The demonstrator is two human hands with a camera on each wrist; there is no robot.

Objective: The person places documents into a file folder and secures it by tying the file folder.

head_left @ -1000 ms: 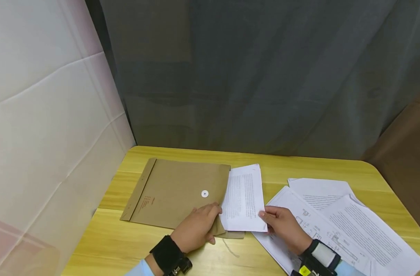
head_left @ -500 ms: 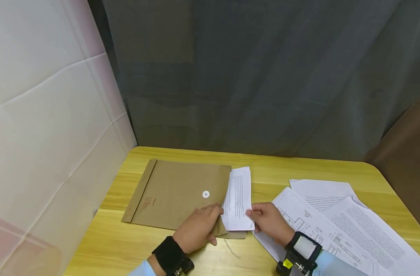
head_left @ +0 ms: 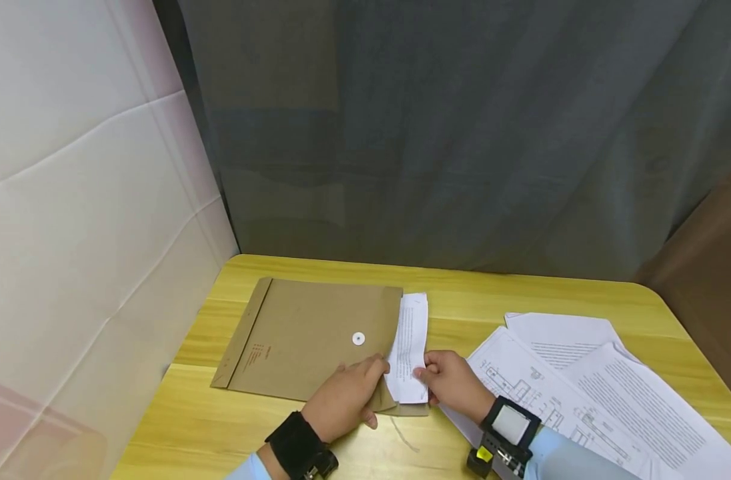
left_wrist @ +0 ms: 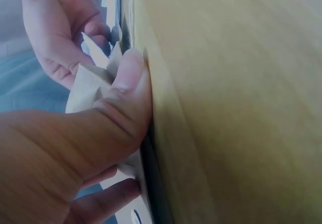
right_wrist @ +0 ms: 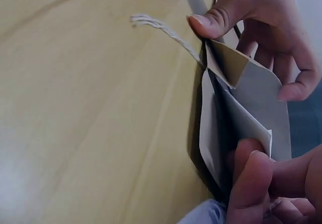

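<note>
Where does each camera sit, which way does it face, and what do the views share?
Head: on the head, facing forward and down at the table; both forearms show, left hand holding the envelope, right hand pinching the sheet.
Left wrist: low beside the left hand, looking along the table edge; the thumb fills the view, right hand beyond.
Right wrist: behind the right hand, facing the envelope mouth, flap and string.
Shared: both wrist views show both hands at the envelope opening.
</note>
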